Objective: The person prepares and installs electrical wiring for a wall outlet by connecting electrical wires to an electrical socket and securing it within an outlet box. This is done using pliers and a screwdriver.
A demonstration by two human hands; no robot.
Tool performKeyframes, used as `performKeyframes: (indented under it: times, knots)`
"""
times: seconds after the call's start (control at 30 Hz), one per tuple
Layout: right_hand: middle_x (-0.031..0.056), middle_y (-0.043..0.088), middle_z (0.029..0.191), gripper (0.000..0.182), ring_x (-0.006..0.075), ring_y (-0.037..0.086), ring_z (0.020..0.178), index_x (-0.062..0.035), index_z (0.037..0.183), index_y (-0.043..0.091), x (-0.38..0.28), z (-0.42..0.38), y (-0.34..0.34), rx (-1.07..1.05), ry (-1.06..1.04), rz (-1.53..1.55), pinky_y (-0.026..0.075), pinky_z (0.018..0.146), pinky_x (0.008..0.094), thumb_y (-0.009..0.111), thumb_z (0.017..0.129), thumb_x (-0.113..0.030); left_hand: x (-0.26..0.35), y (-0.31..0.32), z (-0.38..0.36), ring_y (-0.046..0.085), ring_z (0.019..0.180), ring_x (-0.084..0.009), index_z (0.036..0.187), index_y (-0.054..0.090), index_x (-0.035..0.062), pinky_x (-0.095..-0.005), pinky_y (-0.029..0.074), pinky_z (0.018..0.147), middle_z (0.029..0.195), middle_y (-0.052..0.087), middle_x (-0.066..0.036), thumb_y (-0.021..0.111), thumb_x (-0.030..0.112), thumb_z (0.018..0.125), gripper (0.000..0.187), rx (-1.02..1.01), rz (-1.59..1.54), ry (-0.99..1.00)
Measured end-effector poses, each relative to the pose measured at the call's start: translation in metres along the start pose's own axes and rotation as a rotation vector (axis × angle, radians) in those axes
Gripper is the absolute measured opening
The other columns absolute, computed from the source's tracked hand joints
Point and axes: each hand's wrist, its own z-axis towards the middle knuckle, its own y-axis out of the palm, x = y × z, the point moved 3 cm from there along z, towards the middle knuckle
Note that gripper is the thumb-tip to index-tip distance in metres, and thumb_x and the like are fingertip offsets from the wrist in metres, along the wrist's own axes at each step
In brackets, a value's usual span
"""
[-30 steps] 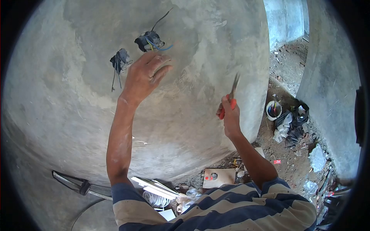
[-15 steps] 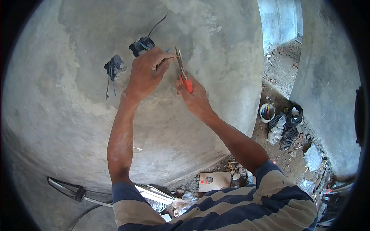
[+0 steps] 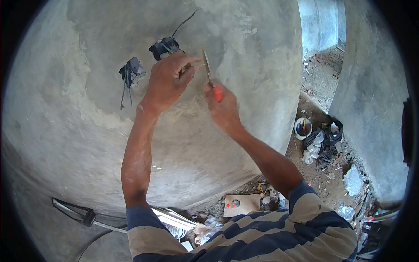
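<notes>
My left hand (image 3: 168, 78) is beside the upper wall box (image 3: 165, 47), with its thumb and forefinger closed around a wire end too small and blurred to make out well. A dark wire (image 3: 185, 22) sticks up out of that box. My right hand (image 3: 223, 107) is wrapped round the red handles of scissors (image 3: 207, 65), whose blades point upward just right of my left fingertips. Lower left of them, loose wires (image 3: 126, 85) hang from a second wall box (image 3: 134, 67).
On the ground at the right stand a white bucket (image 3: 303, 127) with tools and a black bag (image 3: 334, 131). Plastic scraps (image 3: 353, 180) lie lower down. A brown board (image 3: 242, 205) is at the wall's foot, and a metal frame (image 3: 89, 218) at the lower left.
The scissors have turned slightly and their blades look closer together. The orange wire end seen earlier at the blades no longer shows clearly. The view has shifted a little.
</notes>
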Motion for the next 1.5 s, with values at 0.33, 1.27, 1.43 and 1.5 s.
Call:
performKeyframes:
  times: [0.33, 1.27, 1.43, 1.5]
  knots:
    - [0.0014, 0.054, 0.076, 0.035, 0.0118, 0.054, 0.07, -0.0029, 0.095, 0.057, 0.017, 0.009, -0.011, -0.087, 0.101, 0.216, 0.047, 0.067, 0.028, 0.058, 0.095, -0.038, -0.013, -0.009, -0.006, 0.045, 0.062, -0.0027, 0.113, 0.066, 0.0017, -0.0197, 0.044, 0.059, 0.072, 0.055, 0.002, 0.062, 0.011, 0.092, 0.023, -0.017, -0.172, -0.228]
    - [0.0037, 0.056, 0.072, 0.047, 0.0138, 0.055, 0.066, -0.004, 0.092, 0.058, -0.002, 0.031, -0.023, -0.32, 0.095, -0.013, 0.046, 0.062, 0.031, 0.059, 0.091, -0.051, -0.017, -0.015, -0.004, 0.042, 0.056, -0.0045, 0.099, 0.069, -0.002, -0.0231, 0.033, 0.049, 0.061, 0.047, 0.004, 0.063, 0.013, 0.092, 0.018, -0.062, -0.106, -0.341]
    - [0.0038, 0.055, 0.069, 0.047, 0.014, 0.053, 0.063, -0.0041, 0.088, 0.058, 0.001, 0.033, -0.024, -0.311, 0.07, -0.089, 0.044, 0.06, 0.0317, 0.059, 0.091, -0.051, -0.018, -0.015, -0.004, 0.041, 0.056, -0.0042, 0.098, 0.069, -0.0015, -0.0231, 0.032, 0.05, 0.06, 0.045, 0.004, 0.062, 0.014, 0.092, 0.018, -0.069, -0.108, -0.361]
    - [0.004, 0.054, 0.069, 0.047, 0.0146, 0.052, 0.063, -0.004, 0.087, 0.058, -0.003, 0.031, -0.024, -0.302, 0.081, -0.093, 0.044, 0.06, 0.0324, 0.059, 0.091, -0.051, -0.018, -0.015, -0.004, 0.041, 0.055, -0.0041, 0.098, 0.069, -0.0015, -0.0231, 0.032, 0.05, 0.06, 0.045, 0.004, 0.062, 0.014, 0.092, 0.018, -0.071, -0.103, -0.356]
